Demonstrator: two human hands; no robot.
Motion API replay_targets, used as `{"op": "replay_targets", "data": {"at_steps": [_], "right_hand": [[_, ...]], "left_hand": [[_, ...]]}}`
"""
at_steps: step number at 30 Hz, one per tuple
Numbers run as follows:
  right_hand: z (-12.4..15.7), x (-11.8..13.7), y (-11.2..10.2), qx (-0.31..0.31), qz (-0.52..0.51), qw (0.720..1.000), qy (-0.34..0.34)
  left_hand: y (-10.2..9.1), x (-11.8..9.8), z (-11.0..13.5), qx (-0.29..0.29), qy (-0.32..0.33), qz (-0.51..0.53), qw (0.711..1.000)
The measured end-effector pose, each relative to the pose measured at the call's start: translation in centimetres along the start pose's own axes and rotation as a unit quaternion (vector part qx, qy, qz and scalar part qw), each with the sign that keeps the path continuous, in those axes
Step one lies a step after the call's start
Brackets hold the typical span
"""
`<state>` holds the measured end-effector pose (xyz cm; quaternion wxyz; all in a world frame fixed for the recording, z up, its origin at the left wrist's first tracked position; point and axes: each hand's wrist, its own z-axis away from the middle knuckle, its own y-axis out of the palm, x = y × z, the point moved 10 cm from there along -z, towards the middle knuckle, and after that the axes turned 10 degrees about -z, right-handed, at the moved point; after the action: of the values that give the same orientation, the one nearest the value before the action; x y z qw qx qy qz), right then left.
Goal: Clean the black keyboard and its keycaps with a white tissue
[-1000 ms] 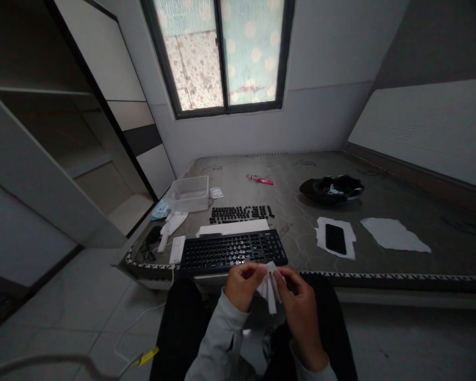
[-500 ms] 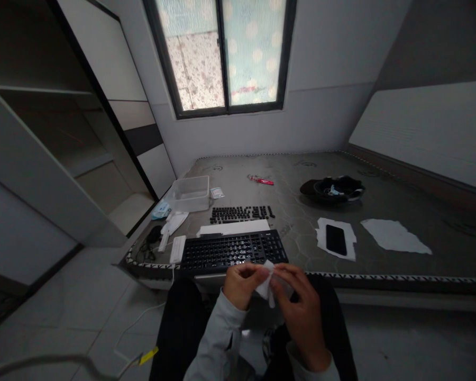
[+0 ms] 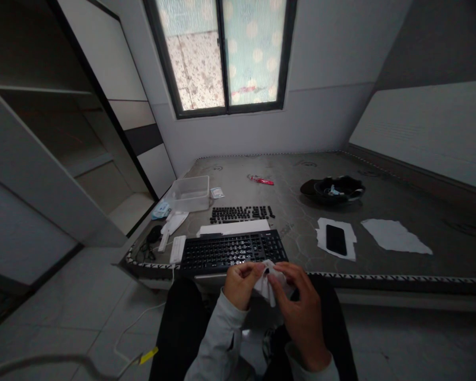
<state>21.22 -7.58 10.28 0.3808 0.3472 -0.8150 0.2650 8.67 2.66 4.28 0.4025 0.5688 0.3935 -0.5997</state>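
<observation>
Just in front of the keyboard, both my hands work at a crumpled white tissue (image 3: 265,291). My left hand (image 3: 240,284) pinches its left side between thumb and fingers. On the other side, my right hand (image 3: 301,299) has thumb and fingers closed on the tissue. A small black piece, apparently a keycap (image 3: 267,270), shows in the folds between my fingertips. The black keyboard (image 3: 234,248) lies at the bed's near edge, many of its key positions bare. Behind it, loose black keycaps (image 3: 240,213) are laid out in rows.
A white strip (image 3: 236,227) lies behind the keyboard. Left are a clear plastic box (image 3: 190,194), a white adapter (image 3: 177,250) and a black mouse (image 3: 154,233). Right are a phone (image 3: 336,239) on tissue, another tissue sheet (image 3: 395,236) and a dark cap (image 3: 333,190).
The tissue has been opened and shifted between my fingers, so that a small black piece now shows in it. My hands have barely moved.
</observation>
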Motion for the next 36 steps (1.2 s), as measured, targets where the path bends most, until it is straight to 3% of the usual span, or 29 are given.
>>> {"op": "replay_targets", "data": {"at_steps": [11,16,20,25,30,36], "right_hand": [[0.2,-0.3,0.0,-0.005,0.059,0.998,0.006],[0.5,-1.4,-0.3,-0.027,0.048,0.998,0.033],[0.5,-1.4,0.3,0.004,0.028,0.999,0.023],[0.3,-2.4,1.0,0.044,-0.05,0.993,0.097],[0.5,-4.4,1.0,0.024,-0.112,0.98,0.165],[0.9,-5.9,1.0,-0.004,-0.174,0.961,0.214]], "left_hand": [[-0.8,-1.4,0.7,-0.067,-0.002,-0.026,0.997],[-0.8,-1.3,0.7,-0.059,-0.004,-0.041,0.997],[-0.9,-1.2,0.7,-0.067,0.003,-0.043,0.997],[-0.5,-2.4,1.1,-0.077,0.053,-0.088,0.992],[0.4,-3.9,1.5,-0.047,0.113,-0.147,0.982],[0.9,-2.8,1.0,-0.025,0.078,-0.117,0.99]]}}
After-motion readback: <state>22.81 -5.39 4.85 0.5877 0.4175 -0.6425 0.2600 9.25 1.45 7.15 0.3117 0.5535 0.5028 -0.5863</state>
